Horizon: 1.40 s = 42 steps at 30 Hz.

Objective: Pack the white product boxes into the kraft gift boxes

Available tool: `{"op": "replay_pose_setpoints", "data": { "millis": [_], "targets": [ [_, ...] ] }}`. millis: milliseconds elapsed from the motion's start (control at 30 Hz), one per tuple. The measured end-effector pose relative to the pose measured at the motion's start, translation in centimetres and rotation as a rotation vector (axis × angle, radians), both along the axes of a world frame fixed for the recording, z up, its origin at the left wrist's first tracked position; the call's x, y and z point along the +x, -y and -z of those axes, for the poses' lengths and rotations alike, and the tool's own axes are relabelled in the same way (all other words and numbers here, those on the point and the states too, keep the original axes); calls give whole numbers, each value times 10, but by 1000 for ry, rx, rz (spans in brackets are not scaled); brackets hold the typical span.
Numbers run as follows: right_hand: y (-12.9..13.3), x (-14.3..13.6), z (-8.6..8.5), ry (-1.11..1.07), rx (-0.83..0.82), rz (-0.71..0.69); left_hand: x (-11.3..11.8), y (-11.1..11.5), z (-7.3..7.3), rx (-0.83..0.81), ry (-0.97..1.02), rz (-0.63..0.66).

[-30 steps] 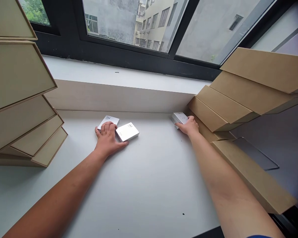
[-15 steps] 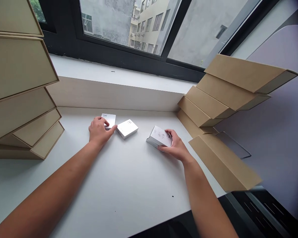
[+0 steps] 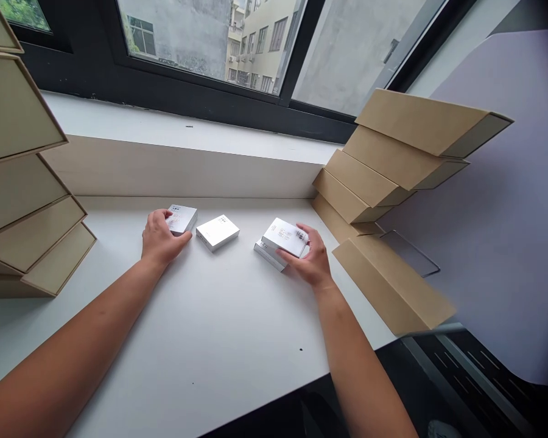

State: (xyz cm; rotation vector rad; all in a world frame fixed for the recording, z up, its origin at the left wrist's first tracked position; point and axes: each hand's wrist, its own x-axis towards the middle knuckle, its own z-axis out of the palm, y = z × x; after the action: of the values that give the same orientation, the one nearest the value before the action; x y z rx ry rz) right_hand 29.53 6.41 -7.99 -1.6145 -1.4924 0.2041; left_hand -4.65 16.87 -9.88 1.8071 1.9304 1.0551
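On the white tabletop, my left hand has its fingers and thumb around a small white box with fine print on top. Just right of it, a second small white box lies flat and untouched. My right hand grips a third white box between thumb and fingers, at its right end. That box is over a fourth white box, out of line with it, so the lower one's left and front edges show. Whether the upper one touches it, I cannot tell.
Brown cardboard boxes stand in a leaning stack on the right, with another brown box nearer. More stacked boxes rise on the left. A raised ledge under the window closes off the back. The table's front edge runs at lower right.
The box in my right hand has shifted up and right off the one beneath. My left thumb has come in against its box. The whole view has swung slightly right.
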Motion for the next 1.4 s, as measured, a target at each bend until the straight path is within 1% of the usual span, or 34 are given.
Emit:
{"op": "replay_pose_setpoints", "data": {
  "millis": [67, 167, 267, 333, 433, 500, 567, 633, 700, 733, 800, 867, 900, 967, 1100, 1200, 1233, 1300, 1400],
  "targets": [
    [1, 5, -4, -213, 63, -27, -1, 0, 1, -7, 59, -9],
    [4, 17, -11, -520, 81, -146, -1, 0, 2, 13, 151, -1],
    [2, 26, -13, -659, 37, -264, 0, 2, 1, 44, 259, -1],
    [0, 29, -10, -703, -6, -281, 1, 3, 1, 81, 313, 5],
    [-4, 29, -5, -697, -94, -210, 2, 2, 1, 208, 349, 34],
    [-5, 28, -5, -676, -109, -186, 3, 2, 0, 299, 353, 55],
    [-6, 29, -11, -663, -67, -193, 5, 3, -1, 377, 344, 59],
    [-10, 32, -21, -652, -18, -201, 7, 6, -2, 481, 329, 64],
    [-19, 35, -31, -648, 1, -215, 11, 11, -3, 564, 307, 124],
    [-25, 36, -36, -640, -12, -232, 13, 14, -4, 565, 277, 185],
    [-41, 35, -42, -545, -120, -276, 16, 19, -5, 467, 173, 356],
    [-57, 31, -44, -333, -307, -271, 17, 22, -5, 317, 52, 509],
    [-62, 28, -44, -224, -387, -244, 18, 23, -5, 258, 9, 552],
    [-69, 21, -42, -79, -474, -172, 18, 23, -4, 184, -25, 558],
    [-64, 9, -36, -15, -493, -73, 20, 22, 0, 120, -21, 505],
    [-56, -3, -30, 98, -572, 10, 21, 21, 0, 48, -47, 509],
    [-54, -7, -28, 131, -599, 11, 21, 21, 0, 7, -52, 508],
    [-50, -14, -28, 168, -643, -41, 20, 21, -1, -67, -43, 500],
    [-41, -25, -36, 248, -747, -125, 19, 22, -2, -91, -40, 517]
  ]
}}
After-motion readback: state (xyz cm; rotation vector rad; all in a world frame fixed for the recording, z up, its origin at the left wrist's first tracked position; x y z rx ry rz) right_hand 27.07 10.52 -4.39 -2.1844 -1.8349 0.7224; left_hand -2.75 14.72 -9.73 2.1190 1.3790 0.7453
